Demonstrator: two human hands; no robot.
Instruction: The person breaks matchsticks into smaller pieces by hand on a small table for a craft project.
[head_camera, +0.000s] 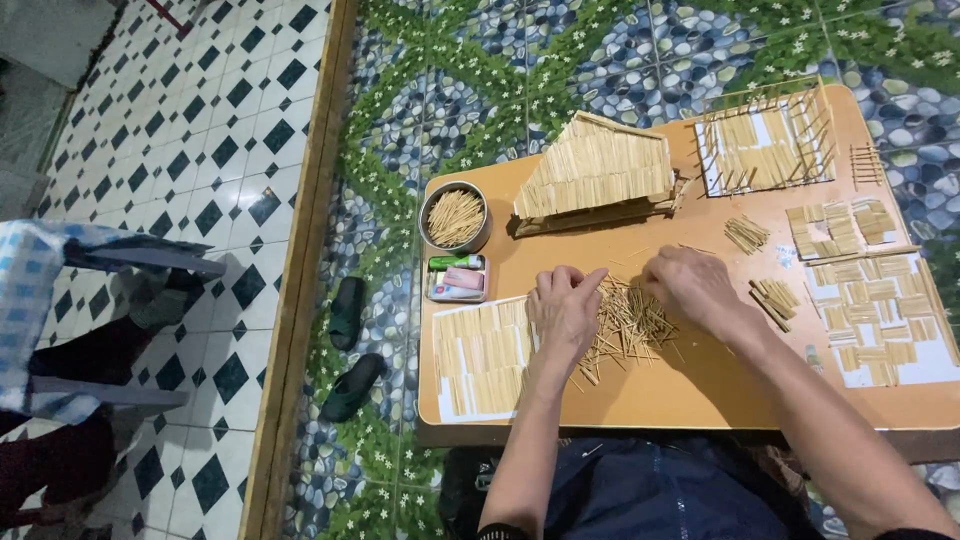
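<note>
A low brown counter (690, 385) stands on a floor covering printed with blue pebbles and green leaves (480, 70). To the left, past a wooden strip, the floor is white tile with dark diamonds (215, 130). Two dark slippers (348, 312) lie on the pebble print just beside the counter's left edge.

In the near middle of the counter lies a loose pile of thin pale sticks (625, 325), crossing each other in all directions. Both hands are on this pile. The left hand (565, 312) rests on the pile's left part with the fingers bent down and close together; it seems to pinch some sticks, but the view is too small to be sure. The right hand (695, 285) lies on the pile's far right part, fingers curled down onto the sticks; what it grips I cannot tell.

On the far side stands a small house roof made of sticks (595, 175), and right of it an open frame of sticks on white paper (765, 140). A round tin full of sticks (455, 216) is at the far left, with a small tray of tubes (457, 278) just near of it. Flat panels of glued sticks lie on a white sheet at the near left (480, 355) and on another sheet at the right (880, 320).
</note>
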